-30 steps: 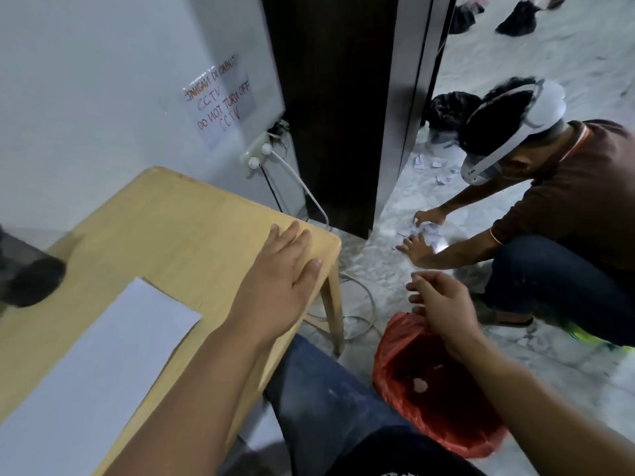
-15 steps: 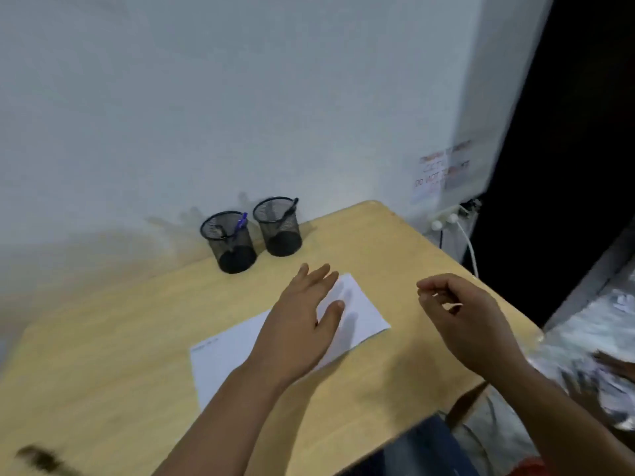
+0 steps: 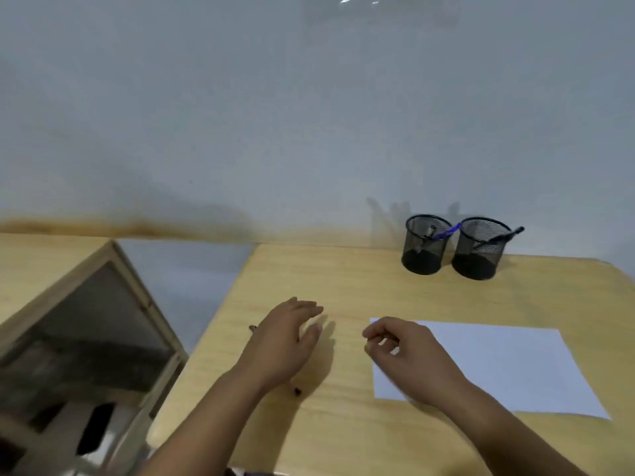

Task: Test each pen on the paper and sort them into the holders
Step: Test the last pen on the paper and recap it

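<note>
Two black mesh holders stand by the wall at the back of the wooden table. The left holder has a blue pen in it, the right holder a black pen. A white sheet of paper lies flat at the right. My left hand hovers flat, fingers spread, over a pen lying on the table; only its two ends show. My right hand is over the paper's left edge, fingers curled loosely, nothing visible in it.
A wooden-framed cabinet stands left of the table, with a gap of floor between them. The white wall runs right behind the holders. The table's left edge lies close to my left hand.
The view swung left from the floor and another person to the table. Both hands moved left: the left came off the paper to the bare wood, the right now hangs over the paper's left edge.
</note>
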